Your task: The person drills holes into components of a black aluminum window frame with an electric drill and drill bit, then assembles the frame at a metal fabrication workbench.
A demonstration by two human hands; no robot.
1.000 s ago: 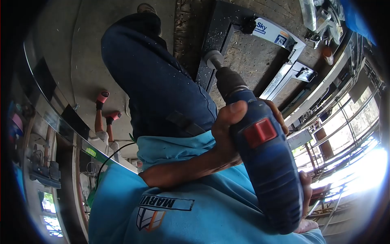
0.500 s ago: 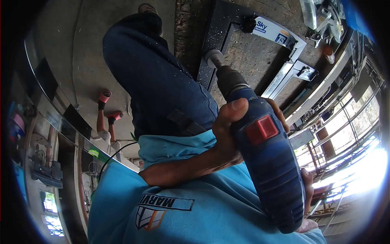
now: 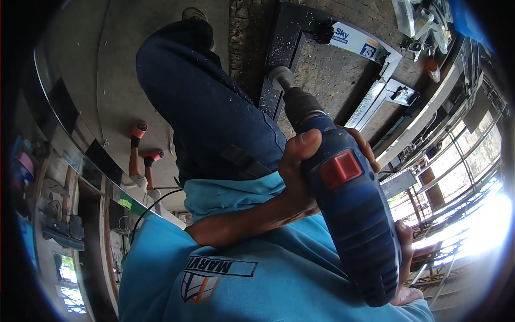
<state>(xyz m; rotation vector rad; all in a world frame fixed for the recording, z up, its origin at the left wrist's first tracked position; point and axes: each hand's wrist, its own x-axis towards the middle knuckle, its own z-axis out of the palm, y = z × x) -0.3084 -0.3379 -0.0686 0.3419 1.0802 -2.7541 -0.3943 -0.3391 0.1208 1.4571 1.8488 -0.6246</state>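
Observation:
A blue power drill (image 3: 354, 214) with a red switch points up and to the left. My left hand (image 3: 300, 161) is closed round its front part, thumb on the near side and fingers on the far side. Behind the rear body, my right hand (image 3: 405, 249) is wrapped on the drill, mostly hidden by it. A round, cup-shaped bit (image 3: 280, 78) in the chuck rests against a black metal profile (image 3: 287, 40), which is strewn with pale chips. My bent leg in dark trousers (image 3: 198, 91) lies beside the profile.
Silver-and-white profile pieces with printed labels (image 3: 365, 47) lie on the worn wooden surface (image 3: 327, 70). Plastic wrapping (image 3: 424, 24) is at the upper right. On the left, another person's legs in pink footwear (image 3: 140, 129) show beyond a long, shiny panel edge (image 3: 70, 145).
The drill body and both hands have shifted slightly left. The bit stays at about the same place on the profile.

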